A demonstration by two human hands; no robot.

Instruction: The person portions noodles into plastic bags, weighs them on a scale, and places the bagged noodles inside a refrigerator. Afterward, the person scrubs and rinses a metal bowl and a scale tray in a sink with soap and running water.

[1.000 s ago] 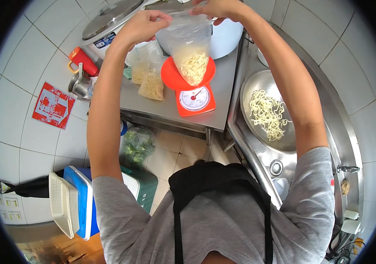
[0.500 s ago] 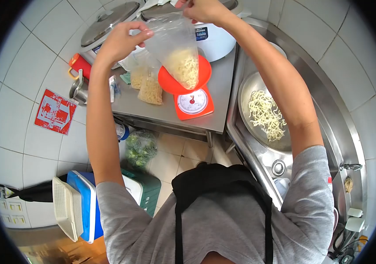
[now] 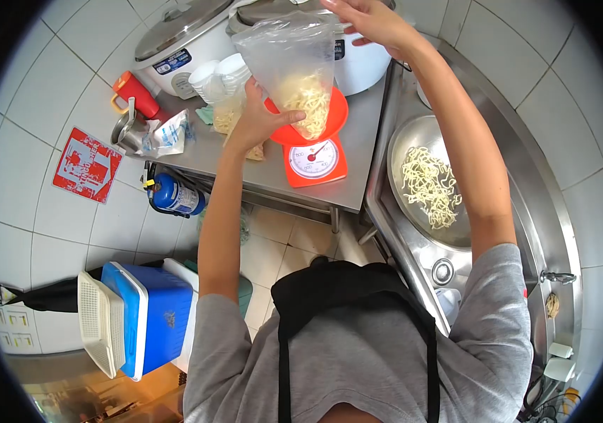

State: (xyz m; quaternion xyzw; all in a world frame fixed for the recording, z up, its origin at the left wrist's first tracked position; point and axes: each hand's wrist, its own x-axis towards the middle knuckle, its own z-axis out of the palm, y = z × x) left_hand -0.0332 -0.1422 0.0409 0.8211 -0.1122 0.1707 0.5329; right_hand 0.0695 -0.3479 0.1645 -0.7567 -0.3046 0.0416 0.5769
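A clear plastic bag (image 3: 280, 53) with pale noodles (image 3: 308, 102) in its bottom stands upright in the red pan (image 3: 339, 113) of a kitchen scale (image 3: 315, 163). The scale's needle points to the upper right. My left hand (image 3: 262, 120) is beside the bag's lower left side, thumb and fingers spread, the thumb at the bag or pan rim. By the bag's upper right edge is my right hand (image 3: 379, 27), its fingers stretched out and not gripping the bag. Behind my left hand, another bag of noodles (image 3: 225, 118) is partly hidden.
More noodles (image 3: 432, 187) lie in a metal bowl (image 3: 401, 137) in the steel sink at right. White rice cookers (image 3: 167, 70) and stacked cups (image 3: 231, 69) stand behind. A red mug (image 3: 134, 93), a metal jug (image 3: 126, 134) and a blue cooler (image 3: 157, 321) are at left.
Both hands have let go of the bag's top. My left hand has come down beside the noodles, and my right has moved to the right. The bag stays on the scale.
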